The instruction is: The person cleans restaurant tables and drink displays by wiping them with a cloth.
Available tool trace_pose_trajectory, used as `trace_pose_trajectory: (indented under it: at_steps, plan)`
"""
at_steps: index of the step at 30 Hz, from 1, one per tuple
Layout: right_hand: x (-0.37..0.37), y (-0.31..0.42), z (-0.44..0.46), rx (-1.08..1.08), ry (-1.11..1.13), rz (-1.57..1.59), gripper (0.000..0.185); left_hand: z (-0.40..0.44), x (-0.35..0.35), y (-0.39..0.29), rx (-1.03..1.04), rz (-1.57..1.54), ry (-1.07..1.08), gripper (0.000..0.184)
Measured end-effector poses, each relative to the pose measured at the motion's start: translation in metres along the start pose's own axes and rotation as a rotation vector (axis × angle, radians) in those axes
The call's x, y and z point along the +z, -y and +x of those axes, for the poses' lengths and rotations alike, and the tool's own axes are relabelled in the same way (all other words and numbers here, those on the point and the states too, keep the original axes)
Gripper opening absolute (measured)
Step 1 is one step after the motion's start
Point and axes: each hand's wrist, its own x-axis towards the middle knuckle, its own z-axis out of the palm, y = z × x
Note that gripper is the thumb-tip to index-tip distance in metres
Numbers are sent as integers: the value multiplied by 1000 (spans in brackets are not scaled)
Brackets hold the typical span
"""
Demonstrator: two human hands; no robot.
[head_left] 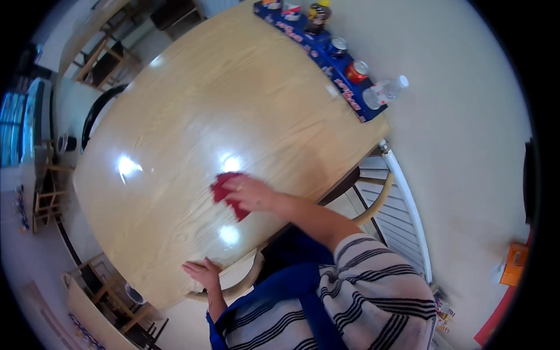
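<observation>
My right hand (252, 193) presses a dark red cloth (236, 211) against the wooden tabletop (192, 111), with the cloth spreading out past the fingers. Slight blur softens that hand and the cloth's edge. My left hand (203, 273) rests at the near edge of the table, its fingers outstretched and nothing in it. Bright light reflections lie on the glossy wood around the cloth.
Along the table's far right edge, a blue tray (356, 99) holds a clear bottle (382, 93), a red can (357, 71), a dark can (337, 46) and a yellow-capped bottle (318, 17). A wooden chair (379, 201) stands by the white radiator (408, 204).
</observation>
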Motion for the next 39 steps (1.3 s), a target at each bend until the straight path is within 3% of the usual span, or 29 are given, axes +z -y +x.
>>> trace_pose_trajectory:
  at_steps: [2,4,7,9,11,12,14,16,18,19,21,23,24,26,28,31,33,34,36,38,39]
  plan:
    - [-71,-47,-47,125,-31,-115,36,5,-8,-6,-154,-3,106,75]
    - [-142,-65,-103,378,-118,-281,40,13,-1,-12,-135,1,83,73]
    - [-210,-88,-184,592,-234,-488,41,32,7,-54,-85,-60,26,69]
    - [-235,-91,-210,666,-279,-523,41,56,14,-111,73,-170,7,66]
    - [-260,-85,-212,936,-60,-521,37,81,21,-175,287,-252,-29,63]
    - [-265,-91,-204,935,-64,-522,37,92,18,-214,313,-320,5,63]
    - [-262,-102,-164,478,-117,-569,35,112,32,-271,387,-398,1,63]
    - [-288,-112,-95,416,-130,-619,40,115,27,-337,227,-107,129,62]
    - [-305,-146,-40,348,-262,-727,41,110,43,-350,183,-44,12,61]
    - [-306,-170,-19,353,-262,-796,41,111,50,-356,136,16,-107,60]
    - [-314,-210,0,355,-259,-861,41,109,49,-361,127,3,-107,58]
    - [-312,-231,7,532,43,-930,39,109,44,-359,123,5,-101,56]
    - [-303,-234,1,534,45,-921,39,109,42,-360,124,2,-111,56]
    - [-286,-236,-27,470,-166,-944,39,109,43,-363,116,-8,-116,55]
    - [-271,-224,-55,713,-323,-735,38,109,43,-363,120,-36,-116,57]
    - [-277,-169,-75,674,-164,-1015,38,109,42,-364,112,-42,-110,56]
    - [-271,-155,-78,888,-79,-913,39,108,39,-365,123,-43,-112,56]
    - [-286,-146,-69,889,-80,-919,39,109,38,-365,129,-39,-118,55]
    - [-325,-116,-44,987,139,-664,42,109,42,-364,130,-29,-126,56]
    - [-341,-134,-31,747,-253,-865,39,108,43,-363,129,-11,-131,56]
    - [-354,-141,-21,724,-344,-928,38,108,42,-363,130,-29,-127,55]
